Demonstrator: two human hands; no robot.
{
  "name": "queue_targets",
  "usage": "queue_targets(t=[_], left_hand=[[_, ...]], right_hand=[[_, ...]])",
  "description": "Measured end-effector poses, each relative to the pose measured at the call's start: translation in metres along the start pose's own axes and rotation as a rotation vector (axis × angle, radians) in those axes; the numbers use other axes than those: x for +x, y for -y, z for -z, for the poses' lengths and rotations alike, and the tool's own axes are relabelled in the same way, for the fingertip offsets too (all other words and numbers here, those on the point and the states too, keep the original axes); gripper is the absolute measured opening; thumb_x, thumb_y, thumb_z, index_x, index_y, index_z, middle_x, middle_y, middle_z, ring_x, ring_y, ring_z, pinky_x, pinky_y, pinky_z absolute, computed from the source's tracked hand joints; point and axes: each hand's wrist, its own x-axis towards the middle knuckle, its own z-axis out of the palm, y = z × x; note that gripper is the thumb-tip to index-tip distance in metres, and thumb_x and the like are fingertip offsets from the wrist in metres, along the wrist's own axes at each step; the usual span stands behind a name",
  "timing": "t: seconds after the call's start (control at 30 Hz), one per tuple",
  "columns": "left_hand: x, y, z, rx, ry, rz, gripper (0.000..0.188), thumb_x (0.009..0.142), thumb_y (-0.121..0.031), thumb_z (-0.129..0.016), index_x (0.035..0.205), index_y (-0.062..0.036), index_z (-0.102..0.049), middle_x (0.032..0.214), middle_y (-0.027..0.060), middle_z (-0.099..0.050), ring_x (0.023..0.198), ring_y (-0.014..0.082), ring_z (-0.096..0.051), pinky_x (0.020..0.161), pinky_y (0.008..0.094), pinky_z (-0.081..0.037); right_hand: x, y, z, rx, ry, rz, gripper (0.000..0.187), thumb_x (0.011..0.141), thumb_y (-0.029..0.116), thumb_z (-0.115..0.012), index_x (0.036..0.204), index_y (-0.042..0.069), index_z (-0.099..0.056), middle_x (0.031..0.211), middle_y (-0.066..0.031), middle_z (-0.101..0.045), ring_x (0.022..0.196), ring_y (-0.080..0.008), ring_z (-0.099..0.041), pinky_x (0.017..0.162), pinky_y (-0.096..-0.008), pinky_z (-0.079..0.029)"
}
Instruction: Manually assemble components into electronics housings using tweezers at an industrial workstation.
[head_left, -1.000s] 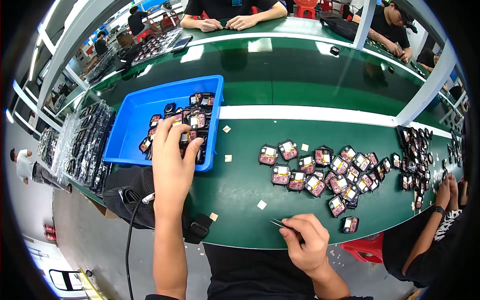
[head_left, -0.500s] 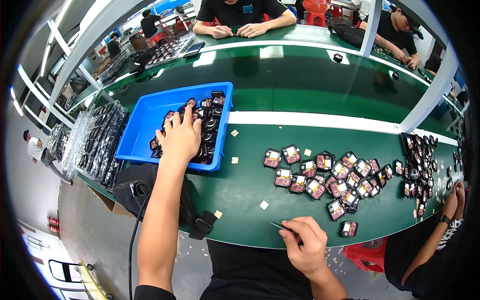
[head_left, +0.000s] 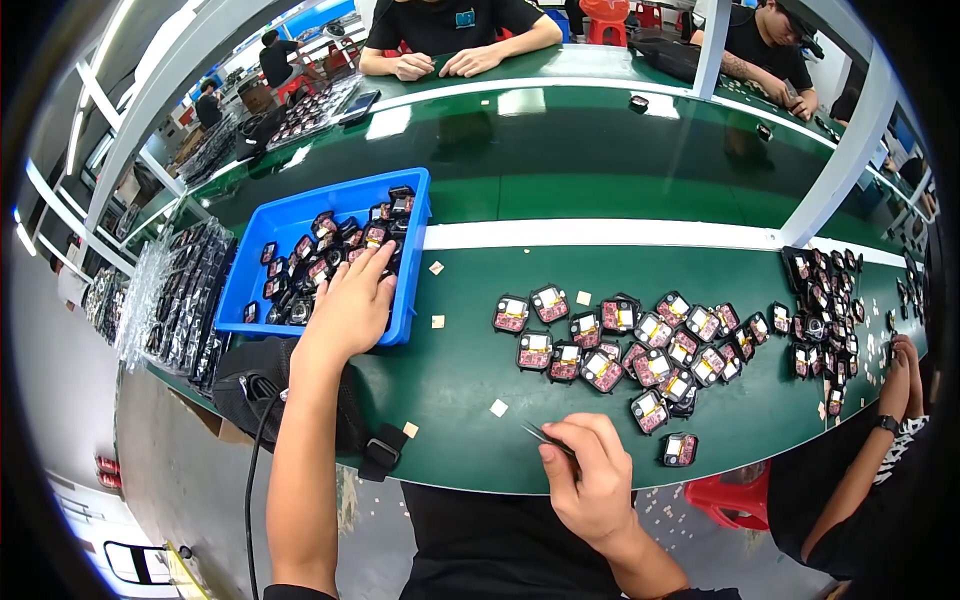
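Note:
My left hand (head_left: 350,308) reaches into the near side of a blue plastic bin (head_left: 416,265). Its fingers lie stretched over small black square-cased devices (head_left: 325,225) with pinkish circuit boards and white labels. Whether the fingertips grip any of them cannot be told; the hand looks flat. Over the table's near edge, my right hand (head_left: 592,480) pinches a pair of thin metal tweezers (head_left: 536,433), tips pointing up and left. A loose group of the same devices (head_left: 652,367) lies on the green table beyond it. One device (head_left: 680,449) sits apart, close to the edge.
Plastic-wrapped stacks of trays (head_left: 190,290) stand left of the bin. A black bag (head_left: 250,390) with a cable rests at the table's near left. Small pale squares (head_left: 499,408) are scattered about. A denser device pile (head_left: 825,310) lies right, near a co-worker's hand (head_left: 903,365).
My left hand has drawn back toward the bin's near right side. Devices in the bin now spread further left. The view has shifted slightly; my right hand still holds the tweezers.

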Motion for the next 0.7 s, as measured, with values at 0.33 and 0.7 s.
queue_targets(t=[0.33, 0.7], left_hand=[[0.039, 0.016, -0.003, 0.348, -0.037, 0.44, 0.051, 0.106, -0.033, -0.048, 0.155, -0.0214, -0.043, 0.165, 0.013, -0.034, 0.15, 0.039, -0.033, 0.12, 0.0632, -0.023], [0.021, 0.021, -0.009, -0.088, 0.052, -0.281, 0.06, 0.102, -0.025, -0.051, 0.159, -0.0176, -0.035, 0.167, 0.0162, -0.028, 0.152, 0.0453, -0.026, 0.122, 0.0597, -0.023]], right_hand=[[0.027, 0.01, -0.014, -0.595, 0.102, -0.145, 0.06, 0.084, 0.022, -0.08, 0.132, -0.004, -0.056, 0.14, -0.0241, -0.048, 0.072, -0.0319, -0.07, 0.058, -0.0408, -0.057], [0.021, 0.004, -0.016, -0.638, 0.11, -0.062, 0.046, 0.083, 0.026, -0.079, 0.119, 0.003, -0.064, 0.137, -0.0209, -0.055, 0.076, -0.0284, -0.073, 0.053, -0.0364, -0.057]])
